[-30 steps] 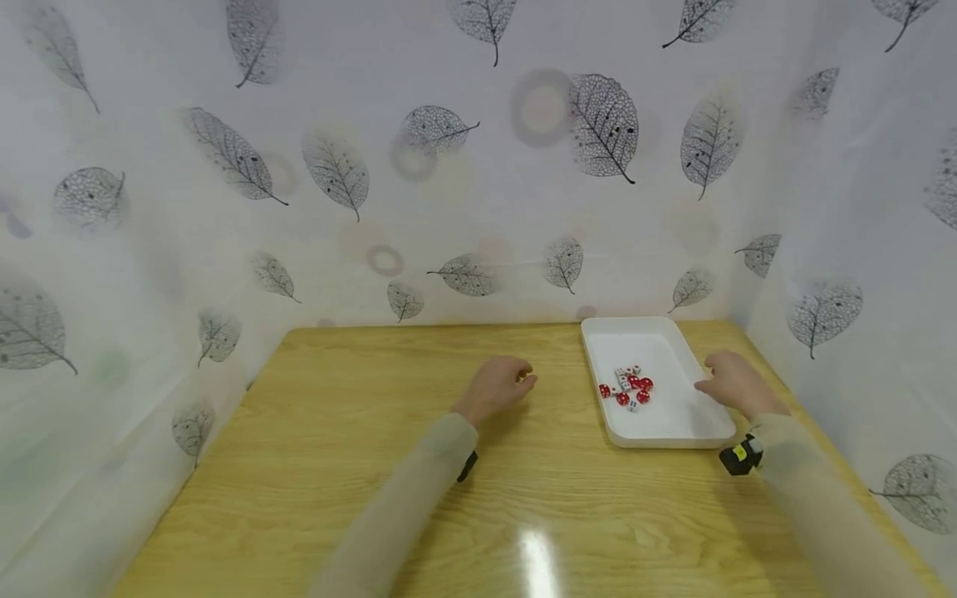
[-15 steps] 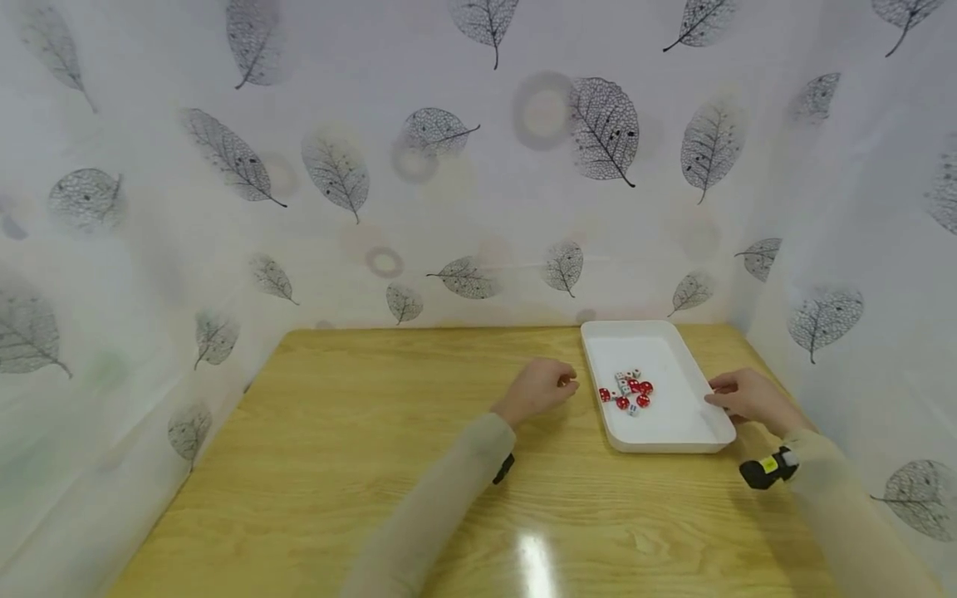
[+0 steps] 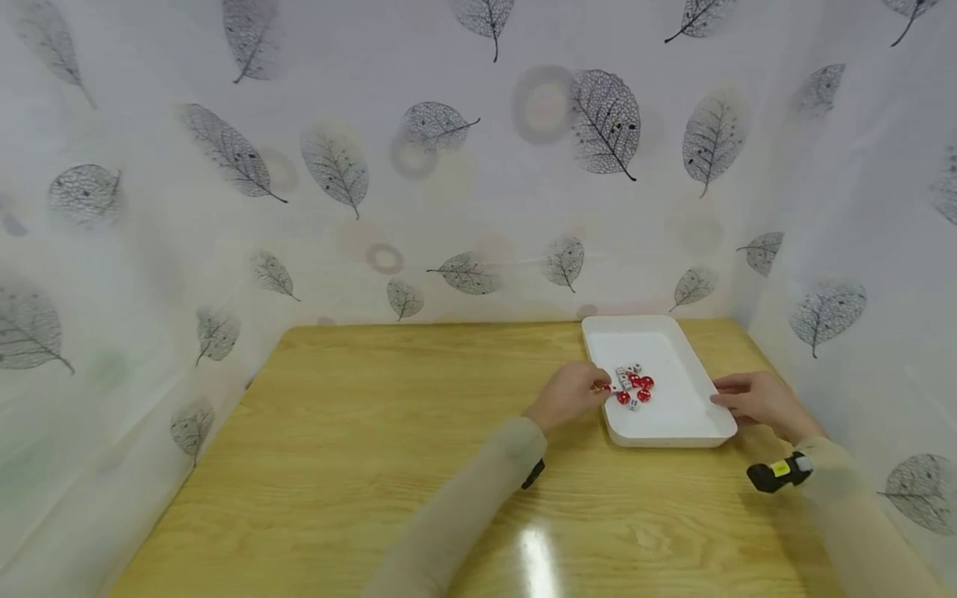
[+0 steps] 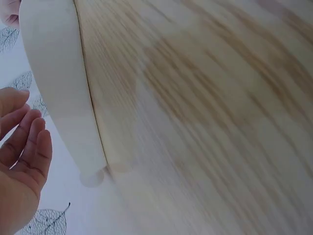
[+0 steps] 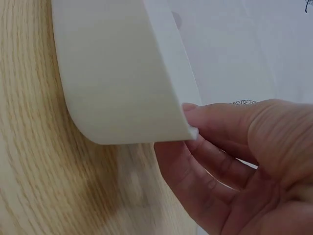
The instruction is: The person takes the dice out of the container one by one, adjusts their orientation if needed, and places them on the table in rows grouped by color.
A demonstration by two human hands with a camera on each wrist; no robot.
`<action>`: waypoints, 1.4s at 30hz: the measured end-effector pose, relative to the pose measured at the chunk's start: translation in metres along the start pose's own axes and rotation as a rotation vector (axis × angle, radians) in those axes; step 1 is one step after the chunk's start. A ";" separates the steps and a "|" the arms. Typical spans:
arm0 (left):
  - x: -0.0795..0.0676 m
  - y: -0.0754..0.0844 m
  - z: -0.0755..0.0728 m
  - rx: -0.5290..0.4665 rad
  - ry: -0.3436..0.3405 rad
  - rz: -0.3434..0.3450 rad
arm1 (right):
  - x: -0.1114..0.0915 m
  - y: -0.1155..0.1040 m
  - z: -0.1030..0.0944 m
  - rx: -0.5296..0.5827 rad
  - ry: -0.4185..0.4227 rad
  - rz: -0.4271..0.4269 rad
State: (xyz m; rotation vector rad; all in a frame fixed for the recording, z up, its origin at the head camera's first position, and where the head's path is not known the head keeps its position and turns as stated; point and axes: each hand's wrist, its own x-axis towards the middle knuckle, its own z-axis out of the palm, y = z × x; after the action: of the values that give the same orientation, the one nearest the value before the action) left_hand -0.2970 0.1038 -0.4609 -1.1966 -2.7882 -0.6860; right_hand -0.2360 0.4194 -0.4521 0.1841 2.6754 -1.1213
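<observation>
A white rectangular tray [image 3: 684, 419] lies on the table with several red dice [image 3: 645, 396] and white dice [image 3: 634, 405] grouped near its left side. My left hand [image 3: 570, 394] reaches over the tray's left rim, its fingertips right at the leftmost red die, which they partly hide. In the left wrist view, that hand's fingers are loosely bent with a gap to the thumb, and no die shows between them. At the opposite side, my right hand [image 3: 763, 405] grips the tray; in the right wrist view the thumb lies over the rim [image 5: 171, 88] and the fingers are underneath.
The wood-grain table [image 3: 374, 432] stretches to the left and front of the tray. A pale curtain [image 3: 478, 191] printed with leaves encloses the table at the back and sides. Each wrist carries a black camera, such as the right wrist camera [image 3: 777, 472].
My left hand has moved right, from the bare table to the tray's left rim and the dice. My right hand has shifted slightly outward and taken hold of the tray's right rim.
</observation>
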 end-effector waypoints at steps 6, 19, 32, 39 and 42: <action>0.009 0.021 0.004 0.135 -0.034 0.045 | 0.001 0.004 0.001 0.049 0.028 0.015; 0.026 0.039 0.025 0.358 -0.087 0.030 | -0.002 0.008 0.003 0.071 0.048 0.023; 0.025 0.045 0.039 0.432 -0.084 -0.018 | -0.006 0.009 0.003 0.069 0.032 0.015; 0.027 0.044 0.041 0.437 -0.074 -0.033 | -0.006 0.006 0.002 0.071 0.038 0.039; 0.027 0.042 0.041 0.410 -0.080 -0.048 | -0.004 0.005 0.003 0.079 0.028 0.030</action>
State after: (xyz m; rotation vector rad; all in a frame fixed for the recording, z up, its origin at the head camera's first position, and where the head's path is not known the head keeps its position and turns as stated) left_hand -0.2808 0.1648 -0.4765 -1.0958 -2.8307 -0.0555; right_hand -0.2303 0.4204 -0.4563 0.2540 2.6453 -1.2250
